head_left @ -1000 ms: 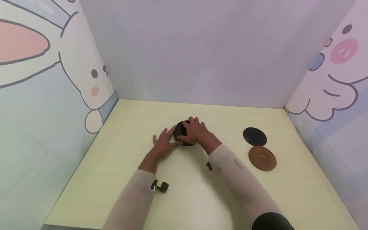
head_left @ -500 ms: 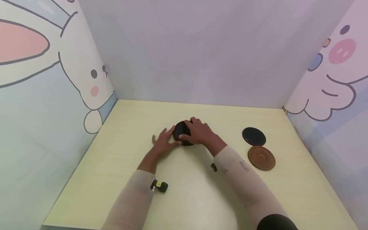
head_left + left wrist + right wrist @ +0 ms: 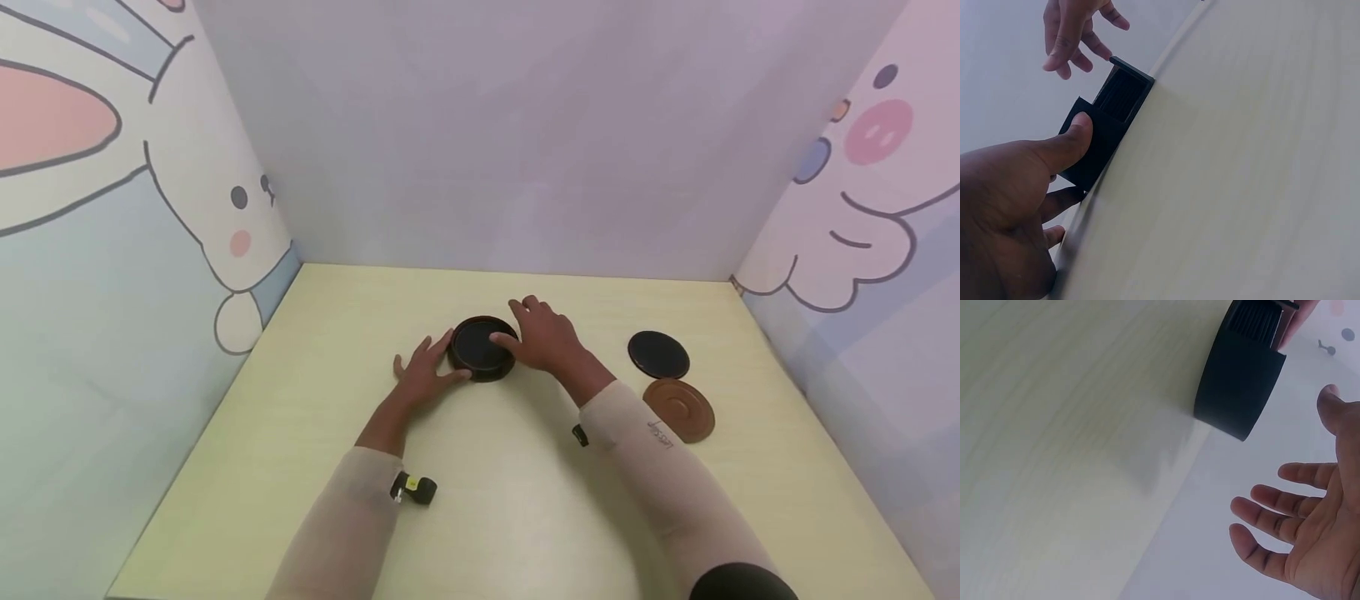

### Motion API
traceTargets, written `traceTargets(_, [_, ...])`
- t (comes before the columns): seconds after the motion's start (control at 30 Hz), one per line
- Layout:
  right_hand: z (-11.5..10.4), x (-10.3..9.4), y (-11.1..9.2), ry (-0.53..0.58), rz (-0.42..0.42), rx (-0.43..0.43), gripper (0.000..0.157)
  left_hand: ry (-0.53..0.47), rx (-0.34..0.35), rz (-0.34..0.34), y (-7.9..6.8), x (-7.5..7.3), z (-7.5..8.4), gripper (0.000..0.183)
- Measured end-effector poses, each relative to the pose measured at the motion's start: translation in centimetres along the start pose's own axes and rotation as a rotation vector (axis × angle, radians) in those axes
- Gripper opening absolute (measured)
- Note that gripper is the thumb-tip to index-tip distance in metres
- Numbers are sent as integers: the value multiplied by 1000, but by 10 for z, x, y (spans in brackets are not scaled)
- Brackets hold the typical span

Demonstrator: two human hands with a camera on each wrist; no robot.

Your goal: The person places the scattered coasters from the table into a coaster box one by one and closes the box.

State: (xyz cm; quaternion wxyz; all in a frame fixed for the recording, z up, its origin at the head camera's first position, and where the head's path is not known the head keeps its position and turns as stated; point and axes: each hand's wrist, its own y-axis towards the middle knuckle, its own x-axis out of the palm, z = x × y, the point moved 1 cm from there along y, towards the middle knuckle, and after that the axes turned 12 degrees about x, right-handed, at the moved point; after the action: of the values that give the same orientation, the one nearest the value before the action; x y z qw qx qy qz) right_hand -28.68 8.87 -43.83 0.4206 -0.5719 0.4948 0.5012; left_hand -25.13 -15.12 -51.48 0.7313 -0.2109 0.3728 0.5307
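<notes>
A round black coaster holder (image 3: 478, 346) sits on the table toward the back, a little left of the middle. Its side wall (image 3: 1099, 147) has a cut-out slot, through which a dark stack of thin discs (image 3: 1124, 94) shows. My left hand (image 3: 422, 381) holds the holder from the left, thumb on the near side and fingers round the far side. Just off the right rim, my right hand (image 3: 551, 337) hovers with spread fingers. Seen in the right wrist view, that hand (image 3: 1325, 531) has nothing in it and is apart from the holder (image 3: 1238, 381).
On the right of the pale table (image 3: 487, 517) lie a black round coaster (image 3: 658, 354) and a brown round coaster (image 3: 678, 408), edge to edge, the brown one nearer. A grey back wall (image 3: 510, 150) and cartoon-printed side walls enclose the table.
My right hand has come away from the top of the coaster holder, moving right with its fingers opening. The left hand and the holder stay in place.
</notes>
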Motion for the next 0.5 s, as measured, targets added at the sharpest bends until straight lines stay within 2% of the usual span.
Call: traceTargets(0.5, [38,2,-2,-22,2,73,83,-12,-13,-6,2,0,-2,91])
